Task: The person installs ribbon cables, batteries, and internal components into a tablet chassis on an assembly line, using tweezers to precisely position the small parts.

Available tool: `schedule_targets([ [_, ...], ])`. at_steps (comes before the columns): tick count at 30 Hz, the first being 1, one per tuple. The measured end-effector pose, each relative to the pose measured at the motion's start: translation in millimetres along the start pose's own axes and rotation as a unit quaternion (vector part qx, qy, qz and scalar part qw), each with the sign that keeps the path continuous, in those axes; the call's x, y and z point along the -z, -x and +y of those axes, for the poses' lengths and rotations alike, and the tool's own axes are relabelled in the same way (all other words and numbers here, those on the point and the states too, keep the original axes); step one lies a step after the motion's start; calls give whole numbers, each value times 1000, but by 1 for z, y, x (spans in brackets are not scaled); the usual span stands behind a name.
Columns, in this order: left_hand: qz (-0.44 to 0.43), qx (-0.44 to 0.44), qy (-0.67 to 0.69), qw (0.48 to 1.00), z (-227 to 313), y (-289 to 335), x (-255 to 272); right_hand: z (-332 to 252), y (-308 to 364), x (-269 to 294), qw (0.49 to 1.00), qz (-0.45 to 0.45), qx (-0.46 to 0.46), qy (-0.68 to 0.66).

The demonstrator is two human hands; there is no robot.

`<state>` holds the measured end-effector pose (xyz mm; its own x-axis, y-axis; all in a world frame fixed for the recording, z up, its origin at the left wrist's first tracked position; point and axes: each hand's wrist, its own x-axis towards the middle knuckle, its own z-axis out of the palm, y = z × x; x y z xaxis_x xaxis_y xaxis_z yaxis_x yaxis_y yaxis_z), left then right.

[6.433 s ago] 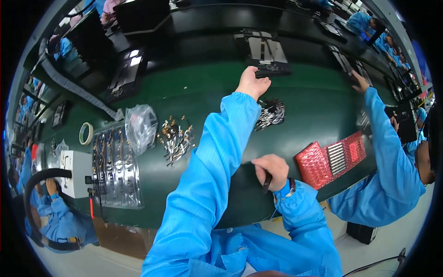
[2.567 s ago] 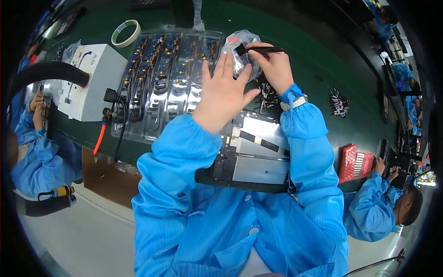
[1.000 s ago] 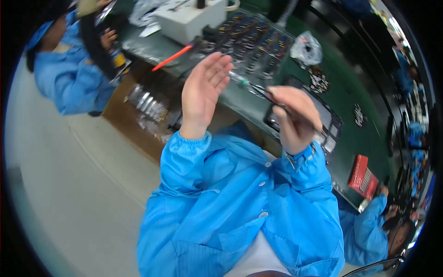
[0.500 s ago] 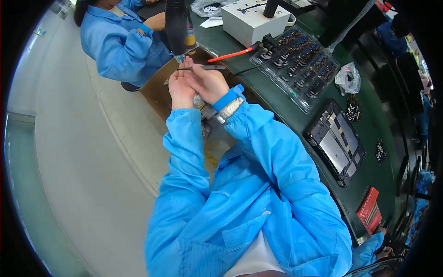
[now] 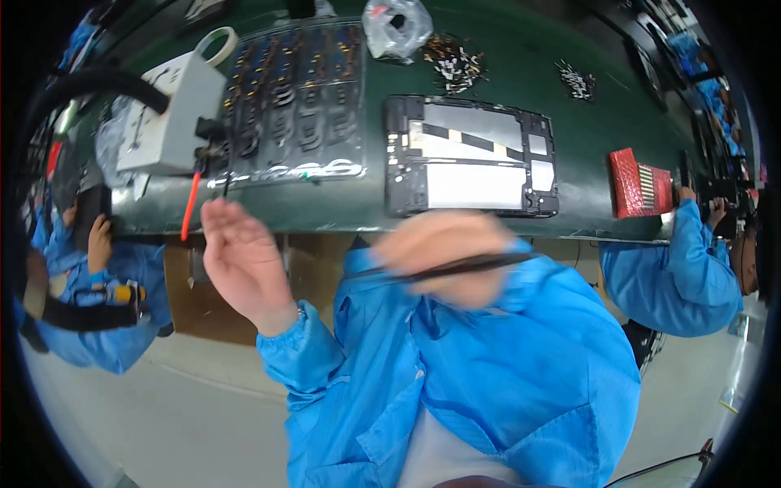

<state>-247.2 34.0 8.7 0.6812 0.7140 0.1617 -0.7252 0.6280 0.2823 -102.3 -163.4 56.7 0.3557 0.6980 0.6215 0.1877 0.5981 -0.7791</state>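
Note:
My left hand is raised at the table's front edge, palm showing and fingers stretched upward, with no object visible in it. Its fingertips come close to a thin black cord and an orange-red tube. My right hand, smeared by motion, is in front of an opened tablet-like device with a black frame and silver-white panels. Dark tweezers lie across that hand, gripped in it, with the narrow end toward the left.
A clear tray of small dark parts lies left of the device, beside a white box. Behind are a plastic bag and small parts piles. A red packet lies right. Co-workers sit both sides; a cardboard box stands below.
My view and body have turned toward the table. My hands, together over the cardboard box before, are now apart. The tweezers have moved with my right hand to the device's front.

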Motion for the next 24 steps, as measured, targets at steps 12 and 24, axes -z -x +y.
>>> schedule_targets([
  [12,-395,-32,-776,491,-212,-98,-70,10,2,192,893,115,-224,373],
  [24,-401,28,-747,530,-217,-101,-61,9,2,201,876,35,-244,415],
])
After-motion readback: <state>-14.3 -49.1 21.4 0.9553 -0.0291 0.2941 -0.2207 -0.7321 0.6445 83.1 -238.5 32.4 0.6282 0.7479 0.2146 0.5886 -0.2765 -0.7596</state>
